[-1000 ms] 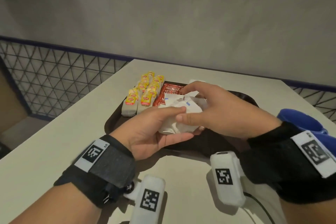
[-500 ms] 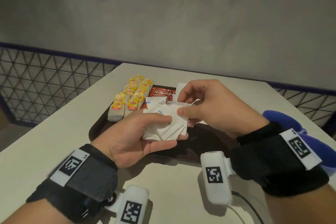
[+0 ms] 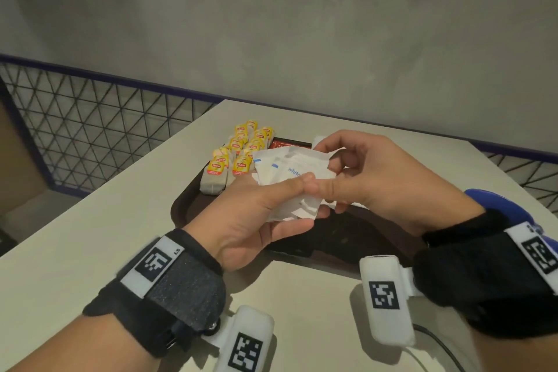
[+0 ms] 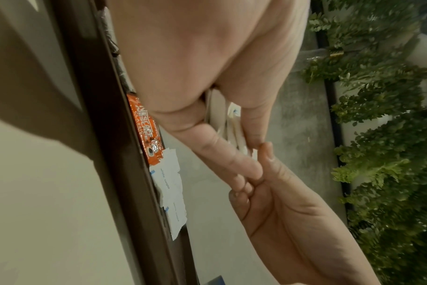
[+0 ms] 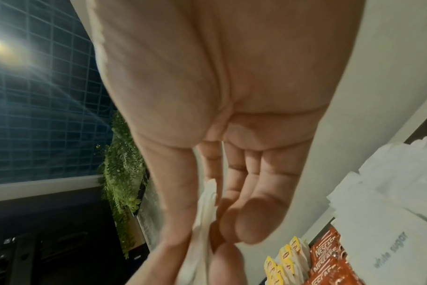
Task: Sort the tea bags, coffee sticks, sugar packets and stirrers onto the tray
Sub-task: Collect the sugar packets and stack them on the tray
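My left hand [image 3: 297,205] grips a fanned stack of white sugar packets [image 3: 294,170] above the dark brown tray [image 3: 185,210], thumb on top. My right hand [image 3: 327,170] pinches the same stack from the right, thumb against my left thumb. Yellow-tagged tea bags [image 3: 240,157] lie in rows at the tray's far left, with red coffee sticks [image 3: 277,143] beside them. The left wrist view shows a coffee stick [image 4: 146,131] and more sugar packets [image 4: 170,185] lying on the tray. The right wrist view shows those sugar packets [image 5: 390,212], coffee sticks [image 5: 329,256] and tea bags [image 5: 288,256]. No stirrers are visible.
The tray sits on a pale table [image 3: 90,251] against a grey wall. A blue object [image 3: 489,202] lies at the right edge behind my right wrist. A black mesh fence [image 3: 90,130] runs past the table's left side. A cable [image 3: 437,344] lies near the front.
Both hands have lifted the sugar packets off the tray and toward me. The stack is now spread into a fan, with my right fingers at its upper right corner.
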Motion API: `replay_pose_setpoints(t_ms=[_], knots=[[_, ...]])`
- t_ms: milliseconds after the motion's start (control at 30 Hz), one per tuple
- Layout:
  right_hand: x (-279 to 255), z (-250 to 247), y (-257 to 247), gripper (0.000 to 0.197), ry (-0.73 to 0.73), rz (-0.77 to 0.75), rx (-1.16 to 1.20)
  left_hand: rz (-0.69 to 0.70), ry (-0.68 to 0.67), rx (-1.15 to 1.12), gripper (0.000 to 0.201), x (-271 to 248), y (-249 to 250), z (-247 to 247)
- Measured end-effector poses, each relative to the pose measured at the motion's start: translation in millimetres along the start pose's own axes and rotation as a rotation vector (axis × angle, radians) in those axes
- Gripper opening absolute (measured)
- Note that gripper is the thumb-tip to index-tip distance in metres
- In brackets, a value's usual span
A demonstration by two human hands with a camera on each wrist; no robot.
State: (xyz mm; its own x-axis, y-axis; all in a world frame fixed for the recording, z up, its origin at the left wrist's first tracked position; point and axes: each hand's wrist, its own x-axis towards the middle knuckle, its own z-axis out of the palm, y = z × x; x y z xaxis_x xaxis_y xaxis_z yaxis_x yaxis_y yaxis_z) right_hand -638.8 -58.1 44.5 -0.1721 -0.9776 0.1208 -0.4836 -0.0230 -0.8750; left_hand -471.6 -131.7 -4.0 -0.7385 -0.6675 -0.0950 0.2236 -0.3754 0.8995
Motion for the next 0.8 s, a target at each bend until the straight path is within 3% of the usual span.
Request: replay_pose_setpoints(t_ms=[167,433,600,800], knots=[[1,-5,3,0.031,0.066,0.007,-0.013,-0.059,-0.013,-0.178,0.032,-1,5,-6],[2,-8,3,0.029,0.136,0.031,0.069,0.042,0.029,-0.103,0.046,6,-1,-10],[4,-10,9,0.026,0.135,0.024,-0.051,0.055,0.075,-0.127,0.041,7,0,-10],[-3,-39,21,0.015,0.147,0.182,0.035,0.005,0.163,-0.156,0.036,8,-1,-10]])
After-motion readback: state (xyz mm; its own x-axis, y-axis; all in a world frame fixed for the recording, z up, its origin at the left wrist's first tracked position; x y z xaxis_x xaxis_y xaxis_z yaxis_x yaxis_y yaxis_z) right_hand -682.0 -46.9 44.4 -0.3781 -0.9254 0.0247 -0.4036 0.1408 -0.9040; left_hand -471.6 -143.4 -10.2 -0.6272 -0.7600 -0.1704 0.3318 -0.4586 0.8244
